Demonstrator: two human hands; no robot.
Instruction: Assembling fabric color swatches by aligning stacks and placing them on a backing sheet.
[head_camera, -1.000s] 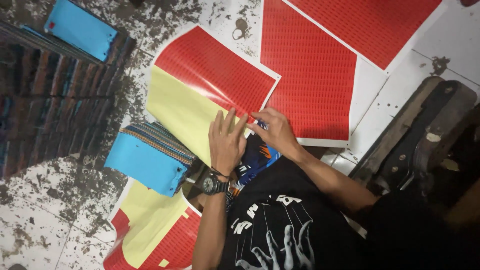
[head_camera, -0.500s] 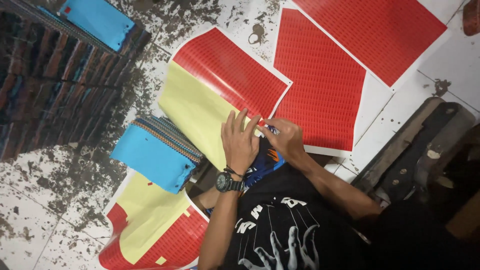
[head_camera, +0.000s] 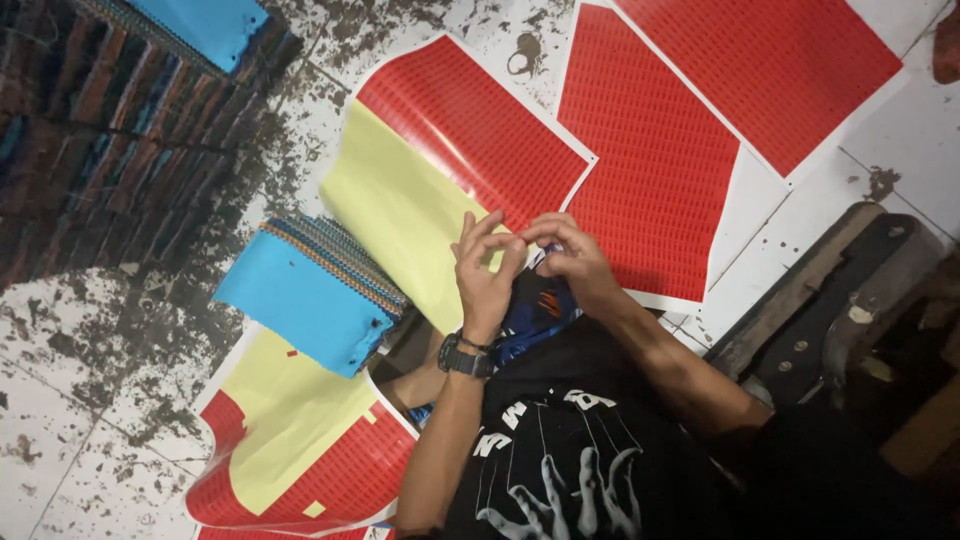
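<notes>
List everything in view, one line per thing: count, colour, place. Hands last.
Red sticker sheets on white backing: two whole, red, top centre and top right of the floor.
Partly peeled sticker sheets with bare yellow backing: two, red and yellow, centre and bottom left.
Stack of blue-topped fabric swatches: one, blue, left of the hands.
Stained tiled floor: one, white with dark marks.
Black wristwatch: one, on left wrist.
Left hand: raised, fingertips meeting the right.
Right hand: pinching at the left hand's fingertips.
</notes>
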